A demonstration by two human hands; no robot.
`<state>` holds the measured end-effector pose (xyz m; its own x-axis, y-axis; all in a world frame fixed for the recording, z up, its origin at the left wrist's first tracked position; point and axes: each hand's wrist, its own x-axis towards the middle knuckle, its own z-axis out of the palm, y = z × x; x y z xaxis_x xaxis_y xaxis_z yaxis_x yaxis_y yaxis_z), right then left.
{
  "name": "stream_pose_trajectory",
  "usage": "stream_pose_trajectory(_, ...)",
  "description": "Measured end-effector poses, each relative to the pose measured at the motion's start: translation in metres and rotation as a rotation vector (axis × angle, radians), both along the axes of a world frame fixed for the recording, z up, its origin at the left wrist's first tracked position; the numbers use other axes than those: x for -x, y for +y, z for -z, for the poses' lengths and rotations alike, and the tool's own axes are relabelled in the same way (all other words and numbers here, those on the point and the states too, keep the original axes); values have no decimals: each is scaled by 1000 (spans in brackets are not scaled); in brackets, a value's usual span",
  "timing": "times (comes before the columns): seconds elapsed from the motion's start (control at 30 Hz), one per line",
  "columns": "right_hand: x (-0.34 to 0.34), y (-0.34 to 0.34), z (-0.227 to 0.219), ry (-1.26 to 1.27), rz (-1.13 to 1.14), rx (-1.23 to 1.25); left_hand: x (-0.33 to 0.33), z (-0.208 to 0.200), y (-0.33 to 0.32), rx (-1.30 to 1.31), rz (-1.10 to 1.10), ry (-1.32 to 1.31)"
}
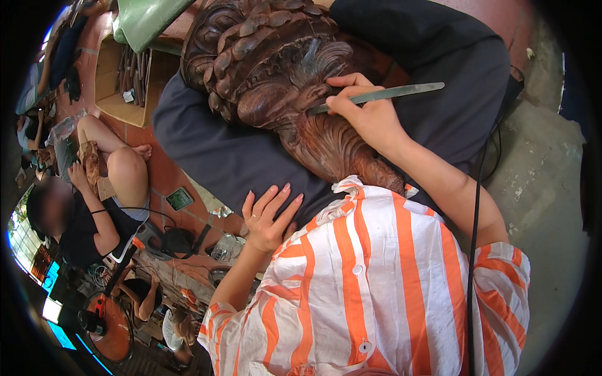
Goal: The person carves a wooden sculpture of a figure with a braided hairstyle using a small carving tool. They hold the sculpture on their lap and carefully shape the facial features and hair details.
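A dark brown wooden carving (266,103) with leaf shapes, curls and wavy grooves lies across my lap. My right hand (367,113) is closed on a long, flat grey metal tool (404,91), like a file or scraper. The tool's lower end meets a groove near the middle of the carving, and its other end sticks out to the right past my fingers. My left hand (268,222) rests on my dark trousers (216,163), below the carving. Its fingers are spread and hold nothing.
A cardboard box (122,103) of thin tools stands at the upper left, near a green plastic object (147,22). Another person (94,200) sits on the tiled floor to the left. A phone (179,199) lies there too. A black cable (475,250) hangs along my right side.
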<state>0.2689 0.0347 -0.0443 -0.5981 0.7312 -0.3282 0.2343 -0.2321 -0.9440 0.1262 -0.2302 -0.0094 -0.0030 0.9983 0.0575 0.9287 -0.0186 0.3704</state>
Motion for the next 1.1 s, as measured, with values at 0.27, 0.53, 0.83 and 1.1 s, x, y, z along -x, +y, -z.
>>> stream_pose_trajectory(0.27, 5, -2, 5, -11, 25, -103, 1, -2, 2, 6, 4, -6)
stream_pose_trajectory(0.53, 2, 0, 2, 20, 39, -40, 0, 0, 1, -18, 2, -3)
stream_pose_trajectory(0.83, -1, 5, 1, 45, 65, -153, 2, -5, 8, 9, -36, -113)
stream_pose_trajectory(1.1, -44, -13, -52, 141, 52, -274, -26, -47, 114, -282, 65, -414)
